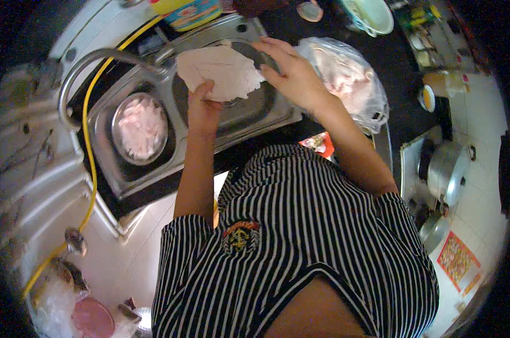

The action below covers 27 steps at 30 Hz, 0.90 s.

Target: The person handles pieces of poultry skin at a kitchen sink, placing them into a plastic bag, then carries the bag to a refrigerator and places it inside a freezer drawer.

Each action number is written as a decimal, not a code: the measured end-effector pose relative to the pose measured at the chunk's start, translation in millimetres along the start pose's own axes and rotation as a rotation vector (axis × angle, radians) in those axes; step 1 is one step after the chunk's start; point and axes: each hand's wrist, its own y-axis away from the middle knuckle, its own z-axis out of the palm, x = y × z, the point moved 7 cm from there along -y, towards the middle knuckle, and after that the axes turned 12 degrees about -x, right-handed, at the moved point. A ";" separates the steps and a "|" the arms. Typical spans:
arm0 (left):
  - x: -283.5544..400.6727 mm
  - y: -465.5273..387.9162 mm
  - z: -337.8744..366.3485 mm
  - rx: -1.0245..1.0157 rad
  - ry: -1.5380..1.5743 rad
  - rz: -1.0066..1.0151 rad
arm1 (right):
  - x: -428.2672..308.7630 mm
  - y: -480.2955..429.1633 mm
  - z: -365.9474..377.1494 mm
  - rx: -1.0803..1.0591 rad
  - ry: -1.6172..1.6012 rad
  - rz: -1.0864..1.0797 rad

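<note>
My left hand (205, 99) grips the lower edge of a broad, pale, ragged-edged sheet (221, 72), perhaps raw skin or tripe. It is held over the right basin (238, 114) of a steel double sink. Beside the sheet's right edge is my right hand (295, 72), fingers and thumb spread; the thumb tip is close to the edge, and I cannot tell if it touches. In the left basin (105, 143) sits a round bowl (165, 139) full of pale pink raw pieces (141, 126). A clear plastic bag (375, 97) of similar pale stuff (350, 76) lies right of the sink.
A curved steel faucet (86, 57) and a yellow hose (90, 156) run along the left side. A yellow-and-blue container (191, 14) stands behind the sink. A pale green basin (373, 17) is at the back right. At the right are a metal pot (449, 173) and a stove (411, 164).
</note>
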 end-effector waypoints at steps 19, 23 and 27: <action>147.7 68.0 -239.3 0.527 -0.589 0.163 | 83.8 110.2 -43.9 0.174 -0.096 0.525; 143.6 59.2 -178.6 0.310 -0.370 0.035 | 35.1 73.1 12.8 -0.094 -0.299 0.464; 116.5 52.5 -81.0 0.092 -0.164 0.135 | -65.6 8.8 72.2 -0.221 0.068 -0.112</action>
